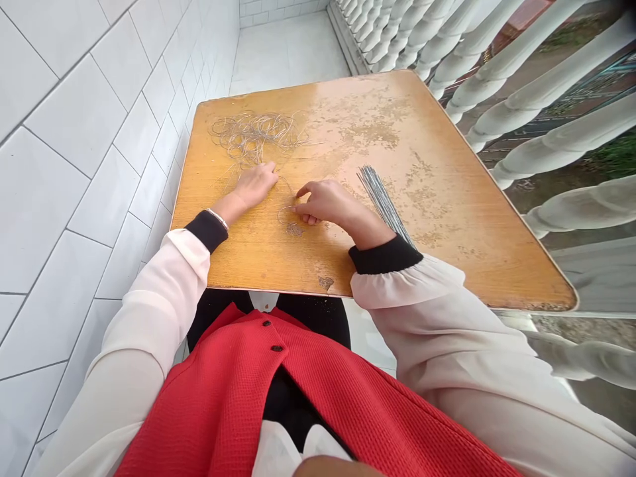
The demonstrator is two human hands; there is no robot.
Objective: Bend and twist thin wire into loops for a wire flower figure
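A tangle of thin wire (258,132) lies on the far left of the wooden table (338,258). Just on its near side is my left hand (257,183), its fingers bent and low over loose strands; what the fingertips grip is hidden. My right hand (322,202) is closed, with thumb and forefinger pinching a curled strand of wire (281,213) that loops out to the left. Beside my right wrist a bundle of straight grey wires (382,199) lies slantwise, its near end hidden by my sleeve.
White tiled wall (74,165) runs close along the left. On the right stands a row of white balusters (546,149). The tabletop has worn, chipped patches (377,132). Pale floor (288,53) shows beyond the far edge.
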